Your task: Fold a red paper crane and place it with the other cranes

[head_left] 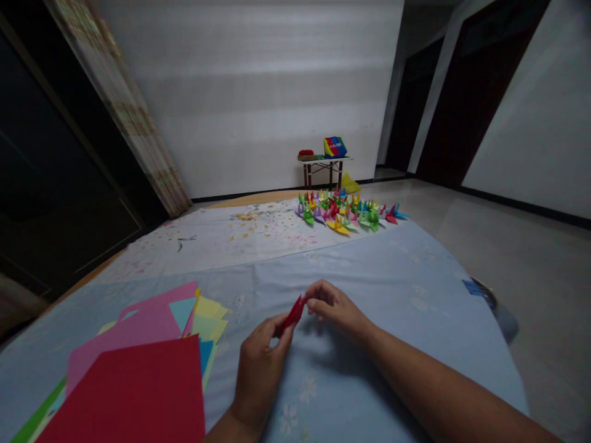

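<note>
One left hand [261, 357]: grasps a folded red paper [290, 316] between thumb and fingers.
One right hand [337, 309]: bent thumb and forefinger at the paper's upper tip; I cannot tell whether they pinch it.
Folded red paper: narrow, tilted, raised above the blue cloth [392, 271], between the two hands.
Paper pile: left of the left hand, a large red sheet [138, 387] in front, partly over a pink sheet [138, 326], with yellow sheets [210, 317] showing at the right edge.
Table [258, 199]: blue cloth nearer, flowered white cloth [207, 231] beyond it.
Paper cranes [339, 212]: many colours, clustered at the far right.
Beyond: a small stand [347, 159] bearing a multicoloured box [335, 147], near a white wall [258, 92].
</note>
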`<state>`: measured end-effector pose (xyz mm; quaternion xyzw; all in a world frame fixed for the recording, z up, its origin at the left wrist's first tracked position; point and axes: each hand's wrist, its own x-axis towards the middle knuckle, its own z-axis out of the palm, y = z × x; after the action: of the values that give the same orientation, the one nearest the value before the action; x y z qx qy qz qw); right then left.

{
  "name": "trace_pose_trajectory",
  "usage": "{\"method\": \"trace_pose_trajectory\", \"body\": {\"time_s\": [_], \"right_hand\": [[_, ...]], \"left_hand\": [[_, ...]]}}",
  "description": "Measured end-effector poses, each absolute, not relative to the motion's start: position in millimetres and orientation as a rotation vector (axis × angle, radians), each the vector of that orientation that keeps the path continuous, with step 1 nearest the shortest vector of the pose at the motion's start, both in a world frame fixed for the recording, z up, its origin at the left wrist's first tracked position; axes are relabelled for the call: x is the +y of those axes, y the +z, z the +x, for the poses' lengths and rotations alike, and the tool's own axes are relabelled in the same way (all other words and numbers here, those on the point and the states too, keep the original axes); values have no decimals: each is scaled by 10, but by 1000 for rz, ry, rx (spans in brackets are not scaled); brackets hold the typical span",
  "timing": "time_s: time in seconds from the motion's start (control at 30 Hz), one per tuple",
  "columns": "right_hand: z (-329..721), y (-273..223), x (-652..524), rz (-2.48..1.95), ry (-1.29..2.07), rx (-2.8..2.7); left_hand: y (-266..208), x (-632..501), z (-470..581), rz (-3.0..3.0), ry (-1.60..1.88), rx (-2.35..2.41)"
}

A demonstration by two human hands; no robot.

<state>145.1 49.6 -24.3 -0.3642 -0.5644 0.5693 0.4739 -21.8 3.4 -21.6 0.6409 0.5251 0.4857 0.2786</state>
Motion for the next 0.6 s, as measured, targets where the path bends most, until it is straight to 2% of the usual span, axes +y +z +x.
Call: {"method": "trace_pose_trajectory", "body": {"time_s": [0.3, 0.6], "right_hand": [[1393, -251, 438, -876, 1331, -1410], [1383, -239, 449, -874, 1384, -1365]], "left_hand": [[-270, 50, -319, 2163, 1250, 1319], [-267, 55, -318, 2266, 1231, 1314]]}}
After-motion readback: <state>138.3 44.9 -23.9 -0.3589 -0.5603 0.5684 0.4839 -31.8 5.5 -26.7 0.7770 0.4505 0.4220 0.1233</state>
